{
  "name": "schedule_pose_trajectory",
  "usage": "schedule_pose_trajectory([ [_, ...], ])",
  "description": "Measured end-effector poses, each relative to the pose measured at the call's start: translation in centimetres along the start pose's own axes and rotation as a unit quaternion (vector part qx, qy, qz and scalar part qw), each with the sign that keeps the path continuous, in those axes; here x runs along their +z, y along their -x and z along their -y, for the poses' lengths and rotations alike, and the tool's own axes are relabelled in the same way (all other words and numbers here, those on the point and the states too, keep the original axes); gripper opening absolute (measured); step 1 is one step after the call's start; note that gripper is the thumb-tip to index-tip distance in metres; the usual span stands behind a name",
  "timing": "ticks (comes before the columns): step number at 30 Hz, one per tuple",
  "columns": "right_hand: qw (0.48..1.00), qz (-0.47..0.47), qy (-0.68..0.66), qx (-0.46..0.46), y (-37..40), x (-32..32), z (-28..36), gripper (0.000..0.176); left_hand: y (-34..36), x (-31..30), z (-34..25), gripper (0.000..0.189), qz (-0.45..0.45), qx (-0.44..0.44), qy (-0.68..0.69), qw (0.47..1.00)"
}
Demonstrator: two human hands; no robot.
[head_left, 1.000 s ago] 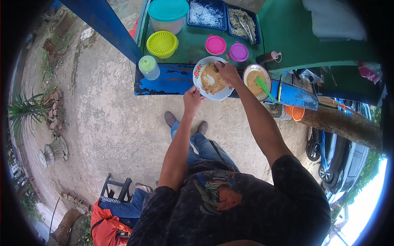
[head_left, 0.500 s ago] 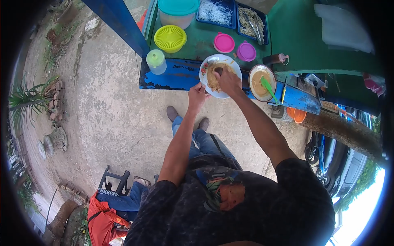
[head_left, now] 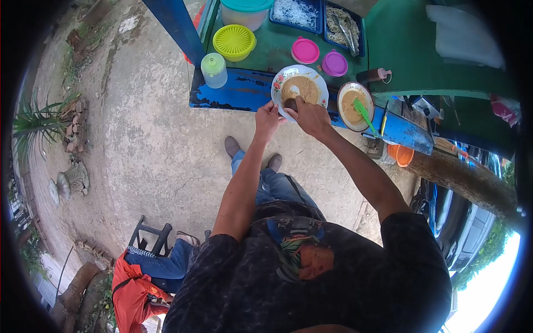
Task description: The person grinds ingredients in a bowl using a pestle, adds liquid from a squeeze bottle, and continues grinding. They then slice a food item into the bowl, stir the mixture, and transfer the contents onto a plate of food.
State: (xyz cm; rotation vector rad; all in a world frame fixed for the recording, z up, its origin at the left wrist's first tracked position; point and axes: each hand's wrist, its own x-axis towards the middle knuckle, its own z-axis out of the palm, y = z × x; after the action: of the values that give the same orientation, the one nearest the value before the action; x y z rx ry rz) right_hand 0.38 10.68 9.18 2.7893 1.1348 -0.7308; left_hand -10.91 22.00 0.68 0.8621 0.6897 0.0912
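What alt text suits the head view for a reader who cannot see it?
Seen from above, a person's left hand grips the edge of a floral-rimmed plate of brown food on a blue counter, while the right hand holds a small dark object at its near rim. A bowl of brown sauce with a green spoon stands beside it.

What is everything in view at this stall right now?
plate: 1, white, brown food, on counter edge
sauce bowl: 1, brown sauce, right of plate
spoon: 1, green, in sauce bowl
pink-lidded tub: 1, behind plate
purple-lidded tub: 1, beside it
yellow tub: 1, back left
teal-lidded tub: 1, top edge
jar: 1, clear, green lid, counter's left end
trays: 2, blue, noodles, top
dark utensil: 1, in right hand's grip
left hand: grips plate's near rim
right hand: over plate's near edge
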Motion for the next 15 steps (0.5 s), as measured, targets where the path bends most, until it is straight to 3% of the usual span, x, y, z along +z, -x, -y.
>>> schedule_pose_trajectory([
  [5, 1.0, -0.016, -0.018, 0.018, -3.2, 0.4, -0.6, 0.064, 0.1, 0.1, 0.4, 0.03, -0.003, 0.001, -0.008, 1.0],
  [8, 0.997, 0.028, -0.045, 0.048, -2.7, -0.2, -0.4, 0.059, -0.9, -0.1, 0.1, 0.03, -0.012, 0.008, -0.019, 1.0],
  [11, 0.993, -0.034, -0.058, 0.101, -4.9, -0.2, 0.1, 0.06, 0.4, 0.3, 0.8, 0.029, -0.029, -0.014, -0.019, 0.999],
  [15, 0.995, 0.02, -0.059, 0.076, -2.3, -0.1, -0.3, 0.062, -0.7, -0.1, -0.1, 0.031, -0.012, 0.007, -0.01, 1.0],
])
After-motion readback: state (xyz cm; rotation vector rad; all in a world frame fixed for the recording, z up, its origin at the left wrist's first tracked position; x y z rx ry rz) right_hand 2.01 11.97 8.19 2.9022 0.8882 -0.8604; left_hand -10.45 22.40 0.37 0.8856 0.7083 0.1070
